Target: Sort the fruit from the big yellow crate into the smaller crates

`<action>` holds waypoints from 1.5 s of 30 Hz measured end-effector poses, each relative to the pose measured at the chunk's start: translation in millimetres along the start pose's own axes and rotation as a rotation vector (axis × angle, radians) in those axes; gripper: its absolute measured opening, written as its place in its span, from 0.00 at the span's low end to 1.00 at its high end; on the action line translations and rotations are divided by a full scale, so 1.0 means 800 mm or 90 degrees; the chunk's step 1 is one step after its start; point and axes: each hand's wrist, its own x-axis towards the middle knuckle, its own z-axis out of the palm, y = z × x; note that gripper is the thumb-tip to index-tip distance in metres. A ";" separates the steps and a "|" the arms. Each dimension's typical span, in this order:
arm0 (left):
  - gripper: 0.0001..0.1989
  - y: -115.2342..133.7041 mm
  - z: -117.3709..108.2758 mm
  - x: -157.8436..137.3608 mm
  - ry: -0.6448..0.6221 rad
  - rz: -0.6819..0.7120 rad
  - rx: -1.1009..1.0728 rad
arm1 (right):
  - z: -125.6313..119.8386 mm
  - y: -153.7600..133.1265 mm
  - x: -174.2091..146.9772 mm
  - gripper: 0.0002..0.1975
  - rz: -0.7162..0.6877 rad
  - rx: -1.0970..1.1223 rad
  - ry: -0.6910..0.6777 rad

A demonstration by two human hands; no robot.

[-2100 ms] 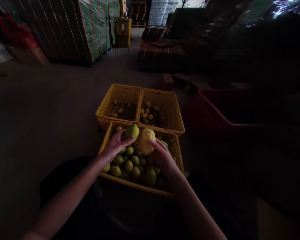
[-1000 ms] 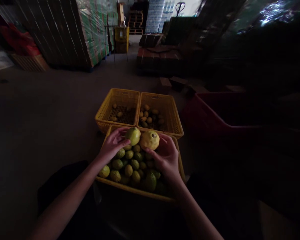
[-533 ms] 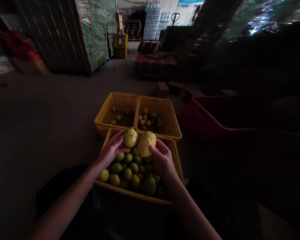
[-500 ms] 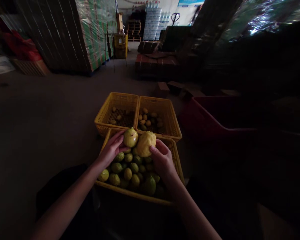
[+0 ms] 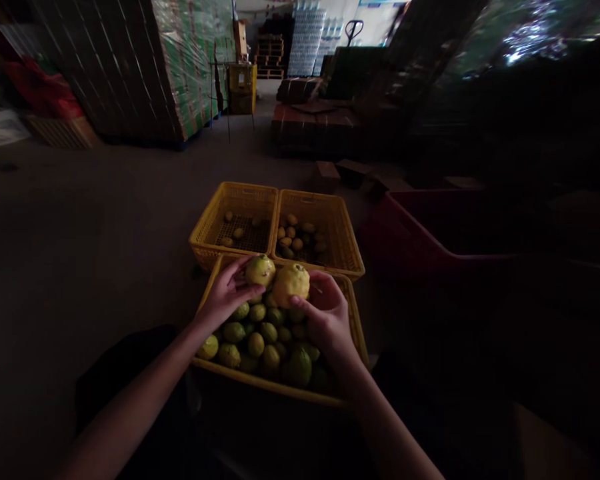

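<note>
My left hand (image 5: 231,291) is closed round a rounded, yellow-green lemon-like fruit (image 5: 260,271) with small dark marks. Beside it, my right hand (image 5: 327,312) grips a bigger, lumpy yellow lemon-like fruit (image 5: 291,285), thumb on its near side. Both fruits are held up close together above the near yellow crate (image 5: 275,387). Inside that crate lie several green and yellowish fruits (image 5: 269,332) of mixed sizes, one large green fruit (image 5: 300,368) among them. The exact kind of fruit is hard to tell in the dim light.
Behind stand two more yellow crates: the left crate (image 5: 200,233) has a few fruits, the right crate (image 5: 350,247) several. A dark red bin (image 5: 410,227) sits to the right. Wrapped pallet stacks (image 5: 195,73) and cartons (image 5: 315,123) stand farther back.
Both fruits have turned slightly in my hands; the lumpy one now shows its round end mark. My left thumb has come across the front of its fruit. Both hands stay over the crate.
</note>
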 end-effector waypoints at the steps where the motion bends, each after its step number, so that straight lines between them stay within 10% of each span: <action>1: 0.32 0.001 0.000 0.000 -0.004 0.013 0.008 | 0.000 -0.001 -0.001 0.24 -0.009 -0.007 -0.014; 26: 0.31 0.003 0.002 0.000 -0.001 0.035 0.023 | 0.002 -0.002 -0.002 0.24 -0.007 -0.001 -0.011; 45: 0.25 -0.006 -0.024 -0.017 0.027 -0.196 -0.104 | 0.025 0.022 0.005 0.17 0.230 0.166 -0.054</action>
